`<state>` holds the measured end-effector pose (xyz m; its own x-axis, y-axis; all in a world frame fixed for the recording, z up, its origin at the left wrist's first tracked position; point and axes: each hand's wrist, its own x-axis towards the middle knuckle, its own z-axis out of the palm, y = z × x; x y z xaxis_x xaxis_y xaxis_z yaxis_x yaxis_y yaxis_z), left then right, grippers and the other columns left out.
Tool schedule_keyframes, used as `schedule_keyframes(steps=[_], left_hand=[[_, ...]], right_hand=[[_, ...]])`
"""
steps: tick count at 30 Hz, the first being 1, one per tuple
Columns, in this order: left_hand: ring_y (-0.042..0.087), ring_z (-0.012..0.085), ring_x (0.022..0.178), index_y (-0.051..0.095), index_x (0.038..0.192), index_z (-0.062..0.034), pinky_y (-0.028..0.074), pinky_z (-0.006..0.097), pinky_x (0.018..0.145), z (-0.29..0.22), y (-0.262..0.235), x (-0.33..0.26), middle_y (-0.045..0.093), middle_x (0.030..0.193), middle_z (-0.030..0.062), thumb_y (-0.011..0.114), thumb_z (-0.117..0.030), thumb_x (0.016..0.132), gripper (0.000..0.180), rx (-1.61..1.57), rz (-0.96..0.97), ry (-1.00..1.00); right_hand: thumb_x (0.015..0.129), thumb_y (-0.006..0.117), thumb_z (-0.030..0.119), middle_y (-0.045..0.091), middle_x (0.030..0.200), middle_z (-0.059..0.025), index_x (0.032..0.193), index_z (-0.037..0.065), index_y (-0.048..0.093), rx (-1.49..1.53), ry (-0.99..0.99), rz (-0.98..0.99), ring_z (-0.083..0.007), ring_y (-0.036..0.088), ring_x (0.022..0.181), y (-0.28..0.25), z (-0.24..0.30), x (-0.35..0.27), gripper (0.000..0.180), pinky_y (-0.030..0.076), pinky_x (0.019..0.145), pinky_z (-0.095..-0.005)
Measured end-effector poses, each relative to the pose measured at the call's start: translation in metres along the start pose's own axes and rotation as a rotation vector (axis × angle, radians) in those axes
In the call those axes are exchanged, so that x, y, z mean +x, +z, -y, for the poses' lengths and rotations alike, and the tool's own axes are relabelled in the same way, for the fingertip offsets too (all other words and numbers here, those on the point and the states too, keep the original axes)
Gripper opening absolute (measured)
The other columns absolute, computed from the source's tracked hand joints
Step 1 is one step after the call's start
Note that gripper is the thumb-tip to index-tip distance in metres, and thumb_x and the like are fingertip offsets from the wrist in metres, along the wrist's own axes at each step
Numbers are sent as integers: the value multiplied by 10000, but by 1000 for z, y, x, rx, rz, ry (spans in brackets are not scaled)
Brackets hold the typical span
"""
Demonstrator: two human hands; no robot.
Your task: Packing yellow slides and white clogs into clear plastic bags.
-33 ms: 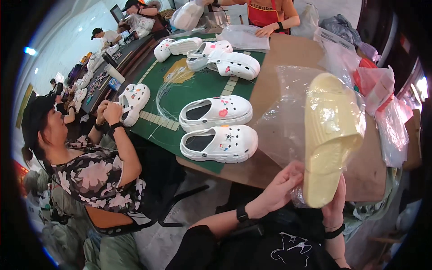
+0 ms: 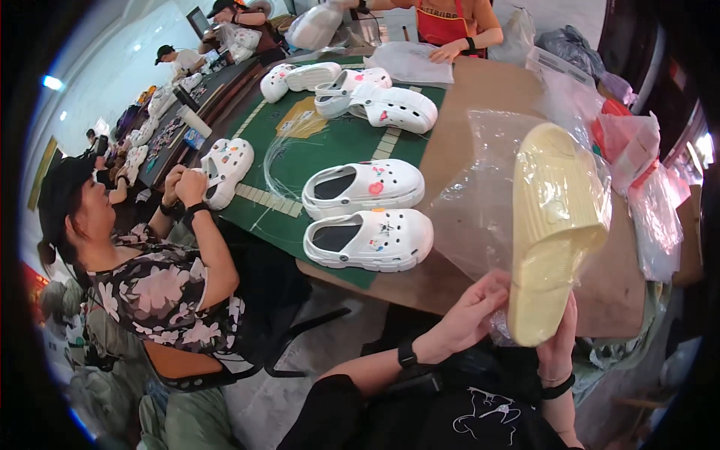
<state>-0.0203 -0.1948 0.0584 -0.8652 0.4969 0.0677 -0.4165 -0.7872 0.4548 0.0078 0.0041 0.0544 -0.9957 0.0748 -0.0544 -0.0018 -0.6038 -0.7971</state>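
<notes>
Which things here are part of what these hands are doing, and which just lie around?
Seemingly in use:
yellow slipper
clear plastic film
left hand, at the film
right hand, behind the slipper

Apparently just lying about:
nearest white clogs
green mat
loose clear strands

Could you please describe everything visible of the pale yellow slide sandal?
The slide sandal is pale yellow and rubbery-looking, with one broad, ridged strap and an open toe. It is held toe end uppermost in the picture, before the brown table. Clear plastic film covers part of it. The right hand is behind its heel; the left hand is beside it.
</notes>
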Motion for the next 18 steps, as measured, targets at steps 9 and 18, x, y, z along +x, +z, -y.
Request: schedule_keyframes(steps=[9, 18], left_hand=[[586, 113, 1140, 525, 1301, -58, 498, 299, 956, 17, -33, -7, 615, 1239, 10, 441, -218, 1050, 310, -175, -133, 11], [581, 115, 1166, 463, 1371, -40, 494, 295, 980, -4, -35, -27, 569, 1335, 41, 386, -252, 1058, 386, -75, -89, 88]], right_hand=[[1012, 494, 159, 528, 1351, -116, 1424, 13, 370, -46, -99, -77, -227, 537, 1212, 9, -15, -4, 454, 451, 1012, -369], [993, 496, 109, 449, 1435, -92, 1475, 47, 322, -244, -132, 130, -228, 452, 1294, -7, -37, -2, 516, 367, 1081, -387]])
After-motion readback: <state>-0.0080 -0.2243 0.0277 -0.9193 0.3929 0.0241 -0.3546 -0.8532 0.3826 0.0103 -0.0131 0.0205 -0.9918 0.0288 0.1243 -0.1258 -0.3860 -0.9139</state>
